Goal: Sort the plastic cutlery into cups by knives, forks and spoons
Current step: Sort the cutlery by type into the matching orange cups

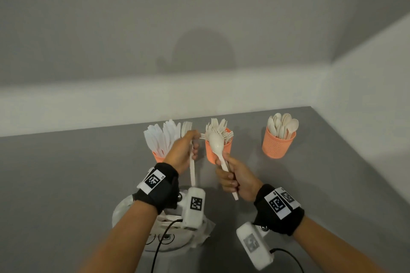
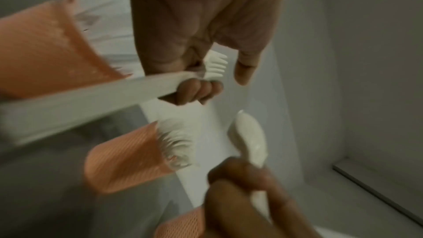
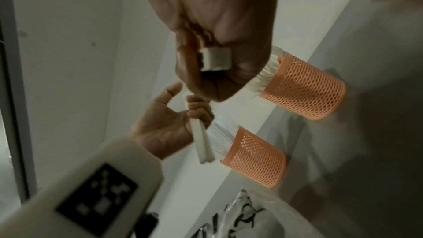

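Observation:
Three orange mesh cups stand in a row on the grey table point(image 1: 66, 184): a knife cup point(image 1: 158, 158), a fork cup point(image 1: 210, 153) and a spoon cup point(image 1: 278, 145). My left hand point(image 1: 192, 146) grips a white fork point(image 1: 192, 173) upright between the knife and fork cups, tines point(image 2: 216, 66) up. My right hand point(image 1: 228, 176) grips a white spoon point(image 1: 216, 142) by its handle, bowl up, in front of the fork cup. The wrist views show the fork's handle point(image 3: 202, 144), the spoon's bowl point(image 2: 251, 138), the fork cup point(image 3: 304, 88) and the knife cup point(image 3: 254, 158).
A white plastic bag point(image 1: 173, 239) lies on the table under my left wrist, near the front edge. White walls close the table at the back and on the right. Bare grey table stretches to the left of the cups.

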Tool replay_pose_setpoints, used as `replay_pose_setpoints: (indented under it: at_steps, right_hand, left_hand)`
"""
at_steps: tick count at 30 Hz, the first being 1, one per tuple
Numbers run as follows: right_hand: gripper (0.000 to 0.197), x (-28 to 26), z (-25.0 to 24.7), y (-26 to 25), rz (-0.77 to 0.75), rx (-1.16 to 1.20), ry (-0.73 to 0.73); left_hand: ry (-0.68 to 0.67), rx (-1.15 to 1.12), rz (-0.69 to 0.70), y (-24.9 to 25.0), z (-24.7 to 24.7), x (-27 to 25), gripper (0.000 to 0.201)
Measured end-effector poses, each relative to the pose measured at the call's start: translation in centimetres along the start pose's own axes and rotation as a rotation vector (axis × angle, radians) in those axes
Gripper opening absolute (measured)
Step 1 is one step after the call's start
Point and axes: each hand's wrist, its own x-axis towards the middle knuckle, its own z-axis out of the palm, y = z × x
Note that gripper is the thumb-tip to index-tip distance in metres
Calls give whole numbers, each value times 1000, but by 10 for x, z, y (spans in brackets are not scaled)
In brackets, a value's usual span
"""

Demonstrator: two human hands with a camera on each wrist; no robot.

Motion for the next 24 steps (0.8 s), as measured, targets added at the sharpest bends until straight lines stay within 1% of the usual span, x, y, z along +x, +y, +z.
replay_pose_setpoints:
  at_steps: [2, 5, 7, 9, 12, 16, 18, 21, 24]
  right_hand:
    - [43, -2, 4, -3, 21, 53, -62]
    - [46, -1, 7, -6, 52, 126, -139]
    - [49, -1, 8, -7, 69, 205, -214]
    - [54, 0, 7, -8, 91, 255, -252]
    - [56, -2, 8, -11, 83, 251, -278]
    - [38, -6, 9, -14, 48, 115, -195]
    - [35, -9, 6, -14, 54, 46, -163]
    - [34, -13, -2, -11, 40, -204, -61]
    - [35, -23, -6, -15, -36, -441, 71]
  left_hand:
    - [-140, -89, -80, -13, -1, -4, 24]
    - [-316, -195, -114, -23, 6, -13, 42]
    - [-384, -233, -118, -25, 11, -18, 45]
    - [-392, -240, -119, -24, 14, -19, 47]
    - [-341, -217, -98, -24, 21, -20, 44]
    - [-190, -191, -53, -21, 29, -18, 31]
    - [-124, -199, -36, -17, 32, -17, 29]
    - [0, -168, -18, -8, 31, -10, 34]
    - [112, -219, 3, -1, 27, -2, 35]
